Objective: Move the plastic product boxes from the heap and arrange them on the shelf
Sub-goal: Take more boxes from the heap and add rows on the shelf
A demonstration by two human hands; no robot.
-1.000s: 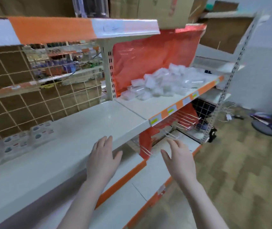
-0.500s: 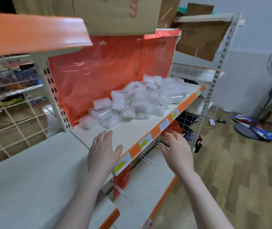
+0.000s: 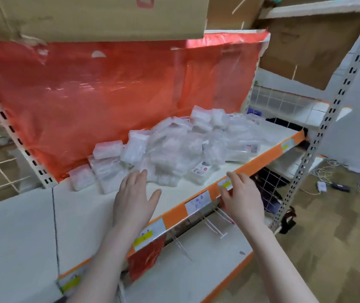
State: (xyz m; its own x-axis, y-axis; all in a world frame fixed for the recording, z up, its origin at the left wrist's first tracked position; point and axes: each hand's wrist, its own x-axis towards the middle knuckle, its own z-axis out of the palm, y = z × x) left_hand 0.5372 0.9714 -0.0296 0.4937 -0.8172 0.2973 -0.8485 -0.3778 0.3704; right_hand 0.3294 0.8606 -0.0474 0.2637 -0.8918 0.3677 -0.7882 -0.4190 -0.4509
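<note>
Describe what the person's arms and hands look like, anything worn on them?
Both forearms are bare right to the bottom of the picture, no sleeves showing. The left hand and right hand wear no gloves, and no ring, watch or bracelet is visible. Fingernails look short and unpainted.

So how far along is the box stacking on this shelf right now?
Barely started. Nothing on this shelf looks arranged: the plastic boxes all lie in a loose heap against the red sheet. Both hands are empty; the left hand reaches toward the heap, the right hand is at the shelf's front edge. All picking and lining up remains.
</note>
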